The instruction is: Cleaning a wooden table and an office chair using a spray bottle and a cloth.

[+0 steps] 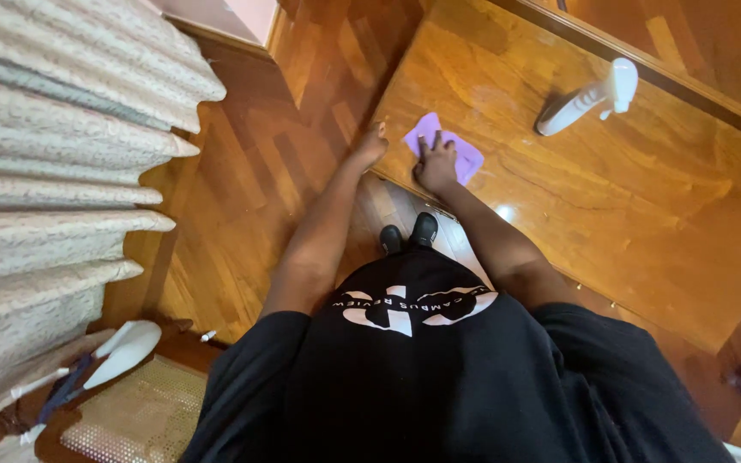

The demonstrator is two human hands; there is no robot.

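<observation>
A purple cloth [460,153] lies flat on a glossy wooden tabletop [645,206] close to its near edge. My right hand [435,163] presses down on the cloth with fingers spread. My left hand [371,144] rests on the table's corner edge, just left of the cloth, holding nothing. A white spray bottle [589,99] lies on its side farther back on the table, apart from both hands.
Patterned beige curtains [53,171] hang along the left. A parquet floor [250,180] runs between curtains and table. A white hand-held appliance [122,347] rests on a woven-seat chair [143,416] at bottom left. My black shoes [409,233] stand by the table edge.
</observation>
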